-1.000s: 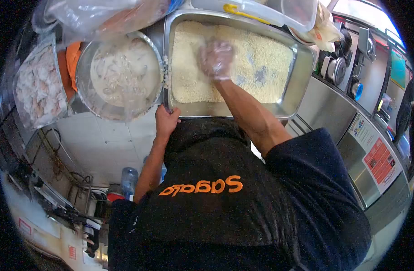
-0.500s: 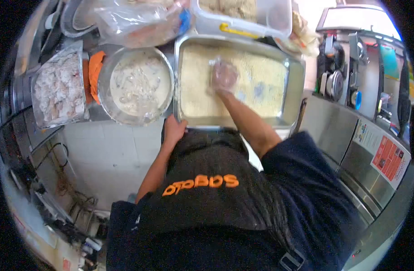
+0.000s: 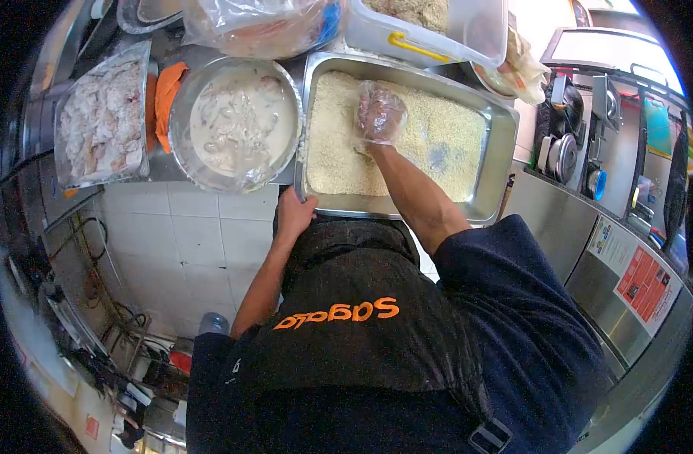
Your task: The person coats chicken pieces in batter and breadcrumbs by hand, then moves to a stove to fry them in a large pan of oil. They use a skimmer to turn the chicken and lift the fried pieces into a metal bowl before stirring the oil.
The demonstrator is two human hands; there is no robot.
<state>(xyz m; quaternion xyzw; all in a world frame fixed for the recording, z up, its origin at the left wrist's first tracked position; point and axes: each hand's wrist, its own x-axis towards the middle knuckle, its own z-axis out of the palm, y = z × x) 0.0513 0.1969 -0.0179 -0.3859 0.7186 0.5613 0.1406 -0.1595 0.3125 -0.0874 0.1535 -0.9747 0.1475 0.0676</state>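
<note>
A deep metal tray (image 3: 505, 151) holds pale yellow breadcrumbs (image 3: 339, 144), with a few bare grey patches showing at the right. My left hand (image 3: 293, 214) is closed on the tray's near left corner. Inside the tray, my right hand (image 3: 382, 113) wears a clear plastic glove and rests on the crumbs left of the middle. Its fingers look curled under, and whatever lies beneath them is hidden. Left of the tray stands a round metal bowl (image 3: 181, 147) of milky white batter with pieces in it.
A clear tub (image 3: 144, 57) of flour-coated pieces stands far left, beside an orange cloth (image 3: 167, 94). Behind are a plastic bag (image 3: 256, 30) and a clear box with a yellow handle (image 3: 467, 45). Pans (image 3: 564, 157) stand at the right, above a steel cabinet (image 3: 547, 204).
The view has shifted slightly, so the bowl and tray appear higher and farther right. My right hand stays over the crumbs, less blurred now. My left hand keeps its hold on the tray corner.
</note>
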